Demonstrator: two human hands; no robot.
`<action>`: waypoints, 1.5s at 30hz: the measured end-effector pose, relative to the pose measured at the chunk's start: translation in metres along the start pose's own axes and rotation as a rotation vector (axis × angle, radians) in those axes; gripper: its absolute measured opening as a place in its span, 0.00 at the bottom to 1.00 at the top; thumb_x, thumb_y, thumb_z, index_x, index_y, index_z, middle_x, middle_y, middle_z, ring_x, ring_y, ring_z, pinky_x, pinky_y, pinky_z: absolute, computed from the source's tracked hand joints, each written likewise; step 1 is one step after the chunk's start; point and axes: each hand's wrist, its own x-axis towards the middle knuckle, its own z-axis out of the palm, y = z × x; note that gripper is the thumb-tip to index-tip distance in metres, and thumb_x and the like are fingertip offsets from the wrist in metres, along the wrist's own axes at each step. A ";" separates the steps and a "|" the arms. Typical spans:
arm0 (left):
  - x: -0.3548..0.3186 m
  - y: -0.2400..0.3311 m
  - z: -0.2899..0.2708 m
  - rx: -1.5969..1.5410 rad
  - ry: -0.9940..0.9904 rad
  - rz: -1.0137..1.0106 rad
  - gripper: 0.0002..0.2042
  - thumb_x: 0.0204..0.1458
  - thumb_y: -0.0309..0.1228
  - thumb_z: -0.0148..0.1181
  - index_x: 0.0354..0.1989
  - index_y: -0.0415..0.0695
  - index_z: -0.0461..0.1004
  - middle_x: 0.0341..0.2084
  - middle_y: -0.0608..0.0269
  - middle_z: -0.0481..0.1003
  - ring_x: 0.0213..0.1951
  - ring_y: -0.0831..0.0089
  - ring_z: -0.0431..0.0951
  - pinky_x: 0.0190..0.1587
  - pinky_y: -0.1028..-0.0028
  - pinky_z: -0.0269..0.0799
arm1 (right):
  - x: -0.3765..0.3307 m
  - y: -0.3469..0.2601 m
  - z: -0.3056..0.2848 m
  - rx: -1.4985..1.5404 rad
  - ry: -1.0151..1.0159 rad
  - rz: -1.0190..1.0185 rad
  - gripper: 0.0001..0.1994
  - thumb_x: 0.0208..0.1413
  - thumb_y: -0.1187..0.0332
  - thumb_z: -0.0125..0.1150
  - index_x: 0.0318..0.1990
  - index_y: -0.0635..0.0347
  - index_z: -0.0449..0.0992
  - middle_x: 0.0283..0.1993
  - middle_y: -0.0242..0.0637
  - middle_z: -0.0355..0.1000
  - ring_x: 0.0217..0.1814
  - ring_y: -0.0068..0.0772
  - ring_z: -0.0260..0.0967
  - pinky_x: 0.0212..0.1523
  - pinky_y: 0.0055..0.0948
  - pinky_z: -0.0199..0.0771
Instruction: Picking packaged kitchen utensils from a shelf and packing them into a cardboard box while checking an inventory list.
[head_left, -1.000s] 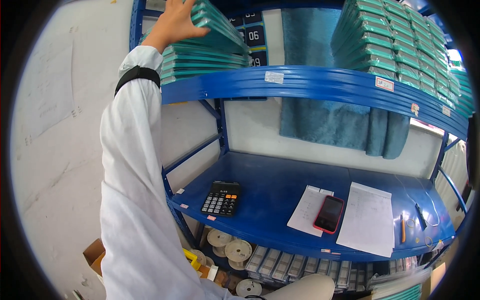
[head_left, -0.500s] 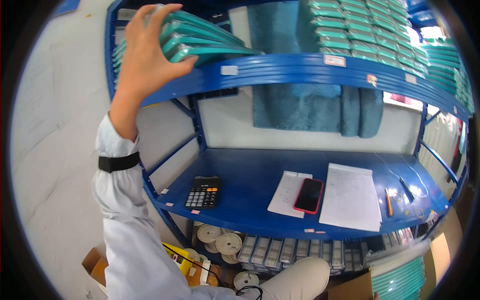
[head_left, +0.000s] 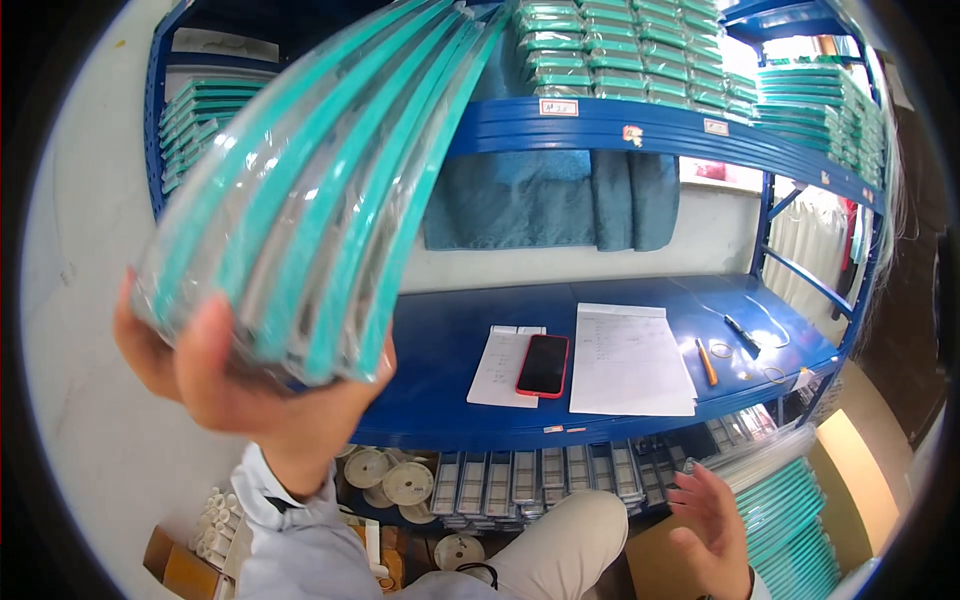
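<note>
L hand (head_left: 250, 390) fingers clamped on stack of teal trays (head_left: 310, 190), off the shelf (head_left: 620, 125); not set down yet. R hand (head_left: 715, 525) open, empty.

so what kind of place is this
Most likely a stockroom or small factory store. Blue shelving carries stacks of teal packs, reels sit underneath, and the left hand holds a bundle of the same packs.

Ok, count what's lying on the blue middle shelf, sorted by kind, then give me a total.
Paper sheets: 2
Phone with red case: 1
Orange pen: 1
Dark pen-like tool: 1
Small rings: 2
Total: 7
</note>
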 end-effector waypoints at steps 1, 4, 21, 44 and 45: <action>-0.008 0.008 0.001 0.008 0.049 -0.027 0.44 0.30 0.34 0.70 0.57 0.52 0.47 0.57 0.51 0.49 0.61 0.52 0.52 0.60 0.57 0.58 | 0.003 -0.011 0.008 -0.012 0.015 -0.004 0.29 0.52 0.74 0.55 0.63 0.59 0.53 0.58 0.45 0.60 0.59 0.35 0.58 0.58 0.33 0.58; -0.049 0.017 -0.005 -0.021 0.031 0.086 0.34 0.43 0.36 0.62 0.56 0.51 0.48 0.58 0.53 0.49 0.62 0.54 0.51 0.61 0.58 0.58 | 0.016 -0.036 0.037 0.134 -0.074 -0.166 0.30 0.52 0.72 0.56 0.63 0.61 0.52 0.59 0.47 0.59 0.59 0.37 0.59 0.59 0.33 0.57; -0.164 0.067 -0.024 0.387 0.598 0.530 0.26 0.54 0.51 0.45 0.60 0.60 0.53 0.59 0.65 0.53 0.61 0.54 0.51 0.60 0.58 0.53 | 0.055 -0.070 0.127 0.529 -0.508 -0.004 0.43 0.38 0.59 0.72 0.58 0.69 0.53 0.55 0.44 0.61 0.55 0.34 0.60 0.53 0.33 0.62; -0.103 0.140 0.027 3.227 0.729 1.992 0.63 0.31 0.43 0.73 0.65 0.44 0.23 0.65 0.50 0.35 0.66 0.61 0.41 0.63 0.66 0.37 | 0.011 0.001 0.080 0.278 -0.093 -0.057 0.29 0.45 0.65 0.62 0.54 0.70 0.61 0.49 0.40 0.66 0.51 0.33 0.63 0.51 0.30 0.62; -0.106 0.144 0.025 3.213 0.724 1.974 0.63 0.31 0.43 0.73 0.65 0.44 0.23 0.65 0.50 0.35 0.66 0.61 0.41 0.63 0.66 0.37 | 0.005 -0.001 0.075 0.270 -0.075 -0.047 0.29 0.45 0.65 0.62 0.54 0.70 0.61 0.49 0.40 0.66 0.51 0.33 0.63 0.51 0.30 0.62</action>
